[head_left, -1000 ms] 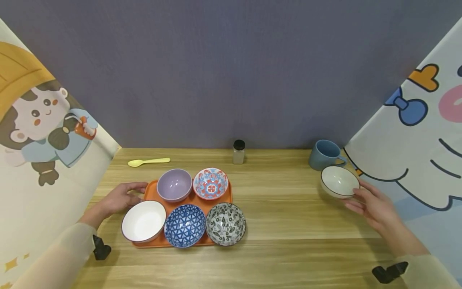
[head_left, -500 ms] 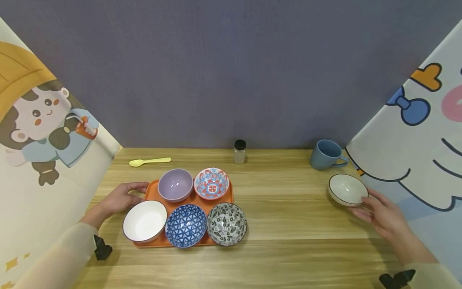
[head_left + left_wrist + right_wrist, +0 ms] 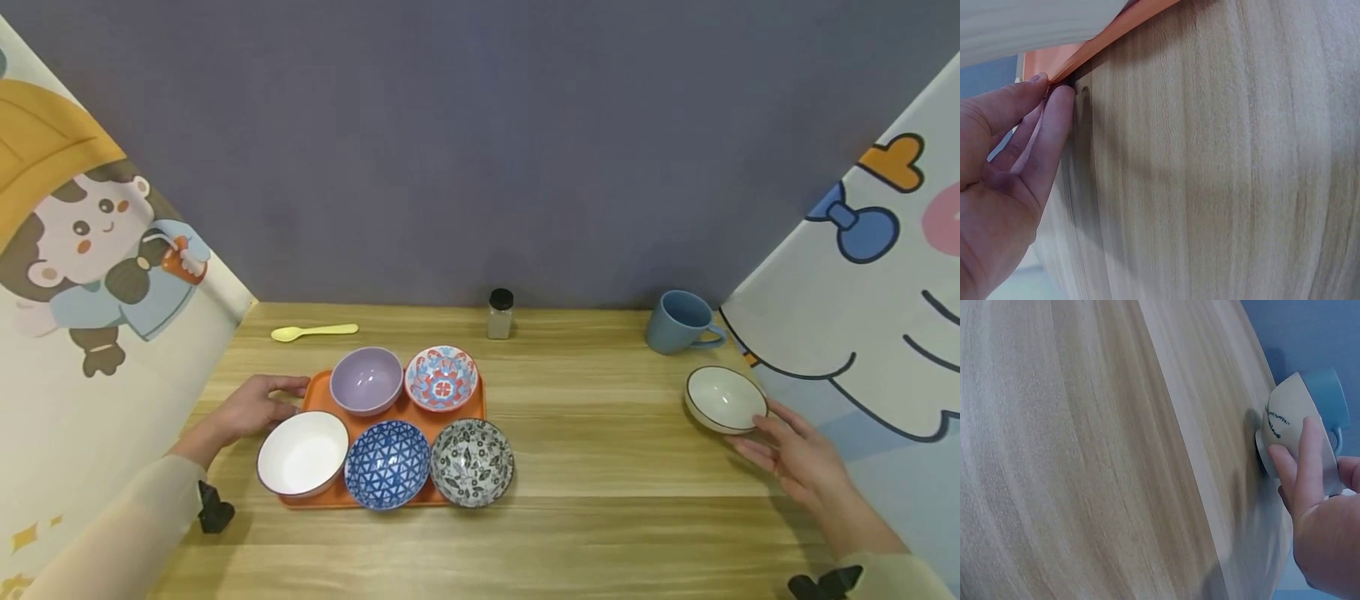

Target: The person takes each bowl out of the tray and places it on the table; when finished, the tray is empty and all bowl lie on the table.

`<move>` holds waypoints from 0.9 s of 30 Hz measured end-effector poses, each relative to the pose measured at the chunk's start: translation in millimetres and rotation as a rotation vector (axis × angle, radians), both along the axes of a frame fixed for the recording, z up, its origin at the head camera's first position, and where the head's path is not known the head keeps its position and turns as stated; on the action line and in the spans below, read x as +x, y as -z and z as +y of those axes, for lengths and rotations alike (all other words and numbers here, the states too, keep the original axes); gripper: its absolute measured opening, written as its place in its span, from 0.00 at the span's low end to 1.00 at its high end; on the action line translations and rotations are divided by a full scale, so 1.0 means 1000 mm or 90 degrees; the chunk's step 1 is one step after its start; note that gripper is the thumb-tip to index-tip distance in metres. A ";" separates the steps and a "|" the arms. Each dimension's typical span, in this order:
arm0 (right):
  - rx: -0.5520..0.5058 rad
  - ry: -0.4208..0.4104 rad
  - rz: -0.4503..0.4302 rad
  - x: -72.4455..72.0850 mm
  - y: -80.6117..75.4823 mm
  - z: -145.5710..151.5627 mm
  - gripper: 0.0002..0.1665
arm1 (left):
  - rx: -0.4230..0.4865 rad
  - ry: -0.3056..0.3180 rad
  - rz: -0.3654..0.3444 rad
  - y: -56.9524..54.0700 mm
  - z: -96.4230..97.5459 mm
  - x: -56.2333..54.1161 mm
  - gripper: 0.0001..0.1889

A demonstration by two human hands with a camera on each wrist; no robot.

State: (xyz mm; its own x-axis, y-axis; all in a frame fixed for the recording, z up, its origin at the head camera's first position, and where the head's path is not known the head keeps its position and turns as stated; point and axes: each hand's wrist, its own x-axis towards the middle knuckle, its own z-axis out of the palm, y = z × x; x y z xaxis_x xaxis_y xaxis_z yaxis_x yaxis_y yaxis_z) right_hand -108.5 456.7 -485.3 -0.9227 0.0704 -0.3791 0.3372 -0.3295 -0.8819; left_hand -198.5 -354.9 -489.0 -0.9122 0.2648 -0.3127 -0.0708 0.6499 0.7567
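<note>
My left hand [image 3: 255,407] pinches the left edge of an orange tray [image 3: 1116,28] between thumb and fingertips. The tray bears several bowls: a white bowl [image 3: 303,454], a purple bowl [image 3: 367,381], a red-and-blue patterned bowl [image 3: 442,378], a blue triangle-patterned bowl [image 3: 387,465] and a black-and-white floral bowl [image 3: 472,463]. Far to the right, my right hand [image 3: 802,458] holds a small cream bowl [image 3: 725,398] with a dark rim, thumb at the rim and fingers along its outer side. A dark green pattern marks this bowl's outside in the right wrist view.
A blue mug [image 3: 681,322] stands behind the cream bowl near the back wall. At the back middle is a small jar [image 3: 500,315] with a black lid. A yellow spoon [image 3: 315,332] lies behind the tray. Printed walls flank the wooden table [image 3: 592,450].
My right hand has moved the cream bowl a little right and toward me, away from the mug, and lowered it. My left hand keeps its place at the tray's edge.
</note>
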 end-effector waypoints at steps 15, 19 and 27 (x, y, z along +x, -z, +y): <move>-0.014 -0.013 0.029 0.004 0.007 0.002 0.53 | -0.046 0.016 0.029 -0.001 0.002 -0.001 0.31; -0.004 -0.006 0.025 0.005 0.007 0.002 0.54 | -0.040 0.012 0.023 -0.002 0.003 -0.001 0.31; 0.091 -0.015 0.016 0.003 0.006 0.005 0.54 | -0.051 0.010 0.023 0.001 0.003 -0.002 0.32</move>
